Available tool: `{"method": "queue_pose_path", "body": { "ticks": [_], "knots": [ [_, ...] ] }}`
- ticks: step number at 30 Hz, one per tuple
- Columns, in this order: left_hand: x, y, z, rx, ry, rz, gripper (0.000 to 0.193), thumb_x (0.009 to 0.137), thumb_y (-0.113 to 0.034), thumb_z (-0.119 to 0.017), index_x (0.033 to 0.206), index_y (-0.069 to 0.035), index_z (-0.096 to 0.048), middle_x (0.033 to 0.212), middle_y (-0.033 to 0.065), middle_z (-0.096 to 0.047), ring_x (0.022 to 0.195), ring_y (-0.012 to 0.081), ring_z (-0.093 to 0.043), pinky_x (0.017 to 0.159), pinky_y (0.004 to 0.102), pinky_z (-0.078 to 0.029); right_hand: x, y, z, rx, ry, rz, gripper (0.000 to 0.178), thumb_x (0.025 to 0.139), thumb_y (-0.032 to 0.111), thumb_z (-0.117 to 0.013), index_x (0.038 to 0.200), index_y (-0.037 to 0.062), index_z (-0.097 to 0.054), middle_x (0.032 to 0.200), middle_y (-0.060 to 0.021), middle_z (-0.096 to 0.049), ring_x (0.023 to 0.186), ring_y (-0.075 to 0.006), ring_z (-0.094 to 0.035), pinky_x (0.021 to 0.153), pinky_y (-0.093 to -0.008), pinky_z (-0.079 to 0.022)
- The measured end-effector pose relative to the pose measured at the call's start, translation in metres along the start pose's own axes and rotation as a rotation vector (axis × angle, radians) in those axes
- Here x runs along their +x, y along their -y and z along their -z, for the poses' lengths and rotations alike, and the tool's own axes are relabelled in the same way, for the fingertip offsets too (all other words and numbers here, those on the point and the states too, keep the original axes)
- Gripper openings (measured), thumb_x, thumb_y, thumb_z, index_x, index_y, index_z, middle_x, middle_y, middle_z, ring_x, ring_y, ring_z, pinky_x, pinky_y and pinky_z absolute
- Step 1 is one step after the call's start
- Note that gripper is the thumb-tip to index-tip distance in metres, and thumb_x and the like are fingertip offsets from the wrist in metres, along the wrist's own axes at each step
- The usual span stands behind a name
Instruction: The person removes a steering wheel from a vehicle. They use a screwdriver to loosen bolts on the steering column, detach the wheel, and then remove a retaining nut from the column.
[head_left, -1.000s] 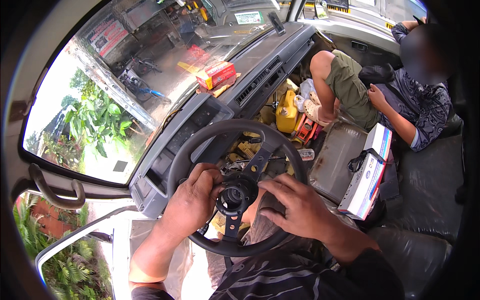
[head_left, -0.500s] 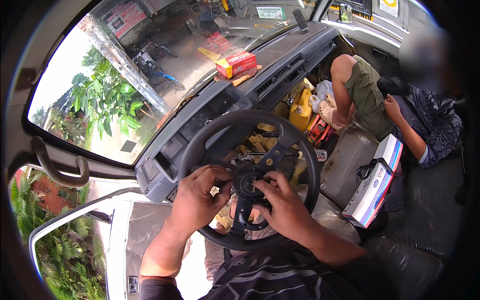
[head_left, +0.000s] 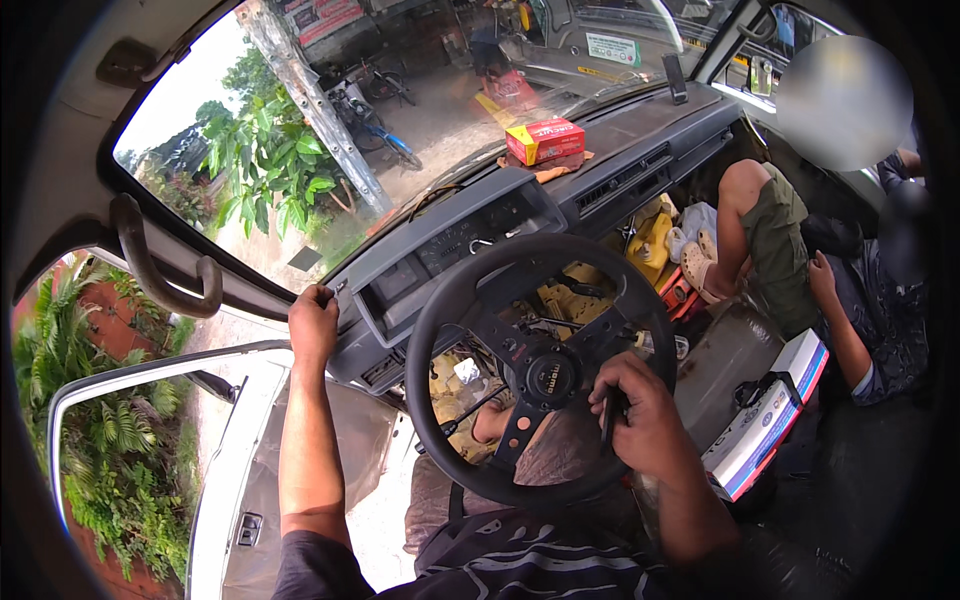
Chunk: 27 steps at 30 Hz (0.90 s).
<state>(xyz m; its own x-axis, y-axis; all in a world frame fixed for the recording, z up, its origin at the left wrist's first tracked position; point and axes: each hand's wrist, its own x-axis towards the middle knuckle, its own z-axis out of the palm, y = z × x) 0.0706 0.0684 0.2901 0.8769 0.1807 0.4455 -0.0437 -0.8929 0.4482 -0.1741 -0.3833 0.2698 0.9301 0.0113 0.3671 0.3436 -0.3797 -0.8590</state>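
Note:
My left hand (head_left: 314,325) is at the dashboard's far left corner, by the windshield pillar, its fingers closed together. A tiny shiny bit shows at its fingertips, too small to name. My right hand (head_left: 645,415) is closed around a thin black piece (head_left: 611,414), seen nearly edge on, over the right side of the steering wheel (head_left: 424,375). The wheel is black with three flat spokes, and its round horn button (head_left: 550,380) sits at the hub. Below the hub, the lower spoke (head_left: 515,437) has round holes.
A red and yellow box (head_left: 546,141) rests on a cloth atop the dashboard (head_left: 640,135). On the seat at right lies a long white box (head_left: 770,420), beside a seated person (head_left: 790,240). A yellow jug (head_left: 652,248) stands in the footwell. The left door (head_left: 240,440) hangs open.
My left hand has left the wheel hub and reached forward to the dashboard's left corner. My right hand has drawn rightward off the hub with the black piece. The view has shifted.

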Motion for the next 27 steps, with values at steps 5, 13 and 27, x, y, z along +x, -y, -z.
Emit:
{"method": "queue_pose_path", "body": {
  "ticks": [5,13,27],
  "knots": [
    [-0.009,0.013,-0.025,0.063,0.018,0.022,0.034,0.094,-0.012,-0.081,0.126,-0.003,-0.076,0.128,0.0206,-0.077,0.119,0.0371,-0.074,0.103,0.0450,-0.057,0.015,0.002,-0.016,-0.172,0.109,0.087,0.054,0.085,-0.001,-0.082,0.135,0.0037,-0.063,0.124,-0.0180,-0.060,0.114,-0.0401,-0.069,0.096,-0.0481,-0.059],
    [-0.080,-0.016,-0.014,-0.209,-0.199,-0.204,0.032,0.095,-0.001,-0.077,0.127,-0.002,-0.072,0.151,0.0185,-0.064,0.142,0.0409,-0.061,0.118,0.0473,-0.048,0.031,0.014,-0.022,-0.496,0.224,0.089,0.070,0.079,0.002,-0.080,0.145,-0.0008,-0.056,0.135,-0.0208,-0.057,0.110,-0.0457,-0.071,0.093,-0.0520,-0.061],
    [-0.214,-0.134,0.039,-0.793,0.572,0.119,0.088,0.090,-0.018,-0.092,0.163,0.003,-0.046,0.145,0.0177,-0.067,0.133,0.0227,-0.064,0.115,0.0375,-0.050,0.019,-0.002,-0.019,-0.394,0.111,0.143,0.072,0.077,0.011,-0.088,0.142,0.0032,-0.058,0.139,-0.0194,-0.059,0.113,-0.0458,-0.073,0.091,-0.0515,-0.064]
  ]
}}
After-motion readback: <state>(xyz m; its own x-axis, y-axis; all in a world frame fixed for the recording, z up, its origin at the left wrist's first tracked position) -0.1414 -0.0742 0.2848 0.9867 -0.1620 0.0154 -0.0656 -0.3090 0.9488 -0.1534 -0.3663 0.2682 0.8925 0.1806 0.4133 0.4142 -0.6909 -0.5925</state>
